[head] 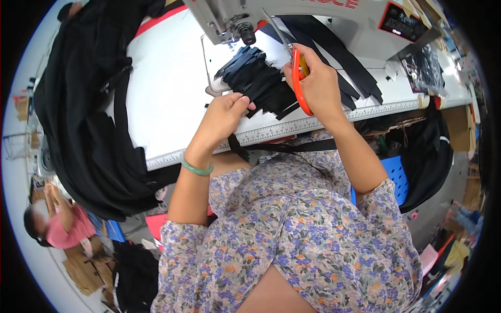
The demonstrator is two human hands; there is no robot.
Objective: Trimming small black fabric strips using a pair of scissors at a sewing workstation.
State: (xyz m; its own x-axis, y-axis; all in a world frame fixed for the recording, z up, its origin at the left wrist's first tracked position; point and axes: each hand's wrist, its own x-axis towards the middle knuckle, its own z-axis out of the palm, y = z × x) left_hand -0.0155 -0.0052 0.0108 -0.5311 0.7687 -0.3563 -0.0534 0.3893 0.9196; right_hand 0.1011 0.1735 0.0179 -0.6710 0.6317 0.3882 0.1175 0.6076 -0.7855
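Note:
A pile of dark fabric strips (254, 80) lies on the white sewing table (168, 94), just before the sewing machine head (223, 19). At the pile's near left edge is my left hand (227, 115), its thumb and fingers pinched together by the strip ends. Whether a strip is between those fingers I cannot tell. My right hand (318, 84) grips orange-handled scissors (299, 84) over the pile's right side. The scissor blades point up and away, towards the machine. Longer black strips (348, 62) lie under the machine arm, right of my right hand.
A large heap of black fabric (86, 117) hangs over the table's left side. A printed ruler (282, 127) runs along the front edge. Plastic-wrapped items (424, 70) lie at the right. A person in pink (72, 229) sits at far left; a blue stool (395, 178) stands at right.

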